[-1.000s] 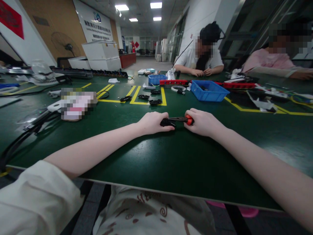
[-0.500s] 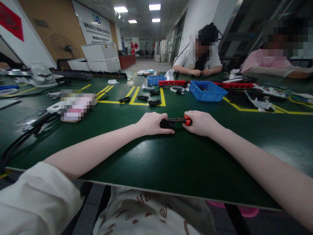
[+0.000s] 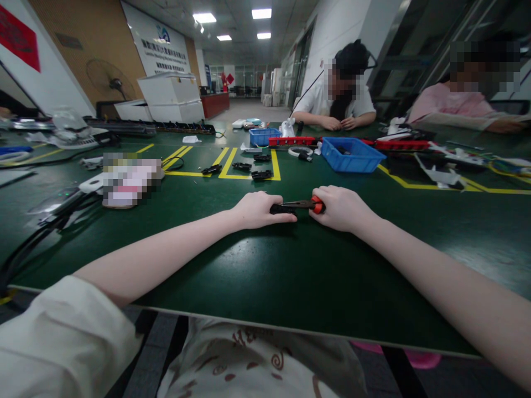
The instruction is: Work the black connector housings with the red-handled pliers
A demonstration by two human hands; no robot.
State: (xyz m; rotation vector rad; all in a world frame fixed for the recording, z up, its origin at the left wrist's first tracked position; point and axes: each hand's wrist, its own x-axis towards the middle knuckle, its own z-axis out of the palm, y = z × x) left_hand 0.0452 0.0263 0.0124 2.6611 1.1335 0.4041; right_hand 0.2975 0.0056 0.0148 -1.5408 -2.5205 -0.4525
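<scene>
Near the middle of the green table [image 3: 257, 276], my left hand [image 3: 259, 210] holds a small black part [image 3: 285, 210] between its thumb and fingers. My right hand [image 3: 338, 207] is closed around the red handles of a pair of pliers [image 3: 305, 204]. The pliers point left, and their jaws reach the upper side of the black part; whether they grip it is too small to tell. Several similar black parts [image 3: 261, 174] lie beyond my hands, in and beside a yellow taped outline.
A blue bin [image 3: 352, 157] stands behind my right hand, with a smaller blue bin [image 3: 264, 136] farther back. A pink-white object [image 3: 133, 179] and dark cables [image 3: 50, 221] lie at left. Two people [image 3: 338, 105] sit across the table.
The black part in my left hand has tilted slightly and looks flatter under the plier jaws. Both hands have otherwise hardly moved.
</scene>
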